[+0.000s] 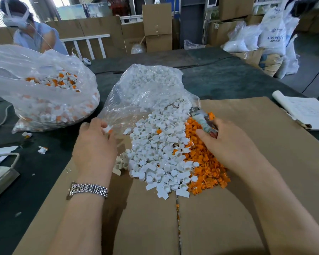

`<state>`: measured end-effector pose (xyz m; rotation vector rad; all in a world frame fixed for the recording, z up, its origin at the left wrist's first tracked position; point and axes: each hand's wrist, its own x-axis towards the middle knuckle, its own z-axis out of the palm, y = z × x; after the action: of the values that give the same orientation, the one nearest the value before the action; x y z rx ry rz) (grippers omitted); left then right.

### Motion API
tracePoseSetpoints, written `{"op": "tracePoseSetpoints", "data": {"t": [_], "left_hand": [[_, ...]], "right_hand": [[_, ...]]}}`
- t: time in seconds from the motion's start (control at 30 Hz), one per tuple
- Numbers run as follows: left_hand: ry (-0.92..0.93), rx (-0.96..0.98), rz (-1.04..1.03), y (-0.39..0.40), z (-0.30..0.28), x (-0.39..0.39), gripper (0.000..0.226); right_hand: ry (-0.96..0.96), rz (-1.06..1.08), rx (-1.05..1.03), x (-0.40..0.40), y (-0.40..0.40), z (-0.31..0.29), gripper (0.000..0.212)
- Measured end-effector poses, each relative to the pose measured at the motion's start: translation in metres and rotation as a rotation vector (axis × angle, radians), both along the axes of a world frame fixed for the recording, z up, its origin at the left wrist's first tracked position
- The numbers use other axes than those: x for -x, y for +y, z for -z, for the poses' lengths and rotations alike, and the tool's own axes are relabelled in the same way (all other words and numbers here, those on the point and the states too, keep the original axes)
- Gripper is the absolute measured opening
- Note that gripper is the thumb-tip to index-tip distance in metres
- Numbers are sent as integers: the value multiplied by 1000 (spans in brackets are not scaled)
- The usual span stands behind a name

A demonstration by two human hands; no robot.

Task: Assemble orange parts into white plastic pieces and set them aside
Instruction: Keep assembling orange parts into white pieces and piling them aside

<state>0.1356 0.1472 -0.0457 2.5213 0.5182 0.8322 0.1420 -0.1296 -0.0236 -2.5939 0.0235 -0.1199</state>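
Piece (107,129), white with orange fitted, sits pinched in the left hand (94,144), with the bag (44,100) of finished ones up and to its left. Right hand (226,144) lies on the orange heap (206,168), fingers curled; what they hold I cannot tell.

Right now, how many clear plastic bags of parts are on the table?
2. One bag of assembled pieces sits far left; one bag of white pieces lies open at centre, spilling onto the cardboard. Others may be hidden.
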Motion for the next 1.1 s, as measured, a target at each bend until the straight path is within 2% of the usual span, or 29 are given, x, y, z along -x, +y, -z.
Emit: {"op": "tracePoseSetpoints", "data": {"t": [0.07, 0.17, 0.3, 0.4, 0.43, 0.53, 0.63, 0.7, 0.77, 0.9, 1.1], "left_hand": [[26, 73, 141, -6, 3, -2, 21], [182, 161, 316, -19, 8, -3, 19], [278, 122, 300, -22, 10, -3, 11], [240, 151, 276, -24, 9, -3, 15], [202, 170, 286, -25, 7, -2, 9], [81, 174, 301, -28, 5, 0, 17], [-10, 407, 358, -32, 3, 2, 11], [-12, 564, 414, -35, 1, 2, 18], [15, 643, 464, -38, 1, 2, 24], [-2, 731, 518, -43, 1, 3, 22], [50, 980, 626, -50, -2, 5, 19]], "right_hand": [[-14, 60, 125, -3, 2, 8, 50], [-40, 104, 249, -6, 5, 17, 58], [-15, 90, 296, -8, 9, 23, 62], [6, 68, 333, -8, 11, 25, 67], [7, 61, 324, -8, 10, 26, 67], [33, 34, 252, -10, 7, 25, 66], [-28, -1, 151, -10, 4, 21, 56], [-128, -53, 112, -9, 3, 17, 37], [-149, -115, 172, -6, 5, 15, 22], [-97, -159, 318, -3, 14, 19, 22], [-127, -137, 316, -2, 14, 18, 11]]}}
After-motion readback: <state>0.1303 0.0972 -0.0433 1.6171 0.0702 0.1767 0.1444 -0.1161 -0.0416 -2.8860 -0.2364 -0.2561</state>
